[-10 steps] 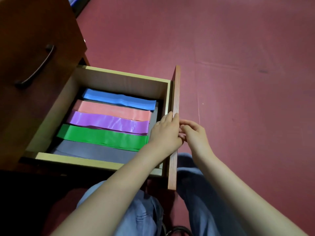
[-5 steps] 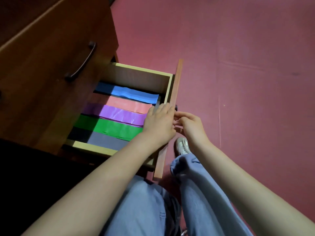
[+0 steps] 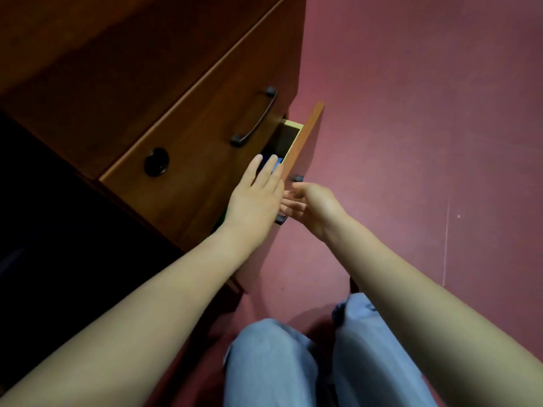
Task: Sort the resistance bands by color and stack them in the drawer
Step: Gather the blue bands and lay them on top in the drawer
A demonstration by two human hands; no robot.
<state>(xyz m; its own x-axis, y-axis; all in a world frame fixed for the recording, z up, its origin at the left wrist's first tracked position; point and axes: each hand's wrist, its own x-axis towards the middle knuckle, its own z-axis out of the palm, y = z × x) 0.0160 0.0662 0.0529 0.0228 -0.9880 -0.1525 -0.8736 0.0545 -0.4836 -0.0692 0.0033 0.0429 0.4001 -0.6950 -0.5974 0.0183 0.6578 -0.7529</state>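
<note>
Head view, looking down on a brown wooden cabinet (image 3: pixel 123 69) standing on a dark red floor (image 3: pixel 426 136).

The lower drawer (image 3: pixel 305 139) stands out from the cabinet by a narrow gap only. Its wooden front is seen almost edge-on, with one pale inner wall (image 3: pixel 291 124) exposed at the far end. Most of the interior lies in shadow. A small patch of the blue band (image 3: pixel 278 163) shows in the gap just beyond the fingertips (no other band can be made out with certainty).

The left hand (image 3: pixel 255 198) lies flat across the gap, its fingers straight and slightly apart, holding nothing. The fingertips (image 3: pixel 258 160) reach the edge of the upper drawer front (image 3: pixel 205 148).

The right hand (image 3: pixel 308 201) is at the outer face of the lower drawer front, palm turned toward it. It sits between the two dark ends of the drawer handle (image 3: pixel 297 178). Its fingers pass behind the left hand, so whether they close round the handle cannot be told.

The upper drawer front is shut flush. It carries a dark curved bar handle (image 3: pixel 256 116) and a round dark lock (image 3: pixel 156 161).

Knees in blue jeans (image 3: pixel 270 362) fill the bottom edge.
</note>
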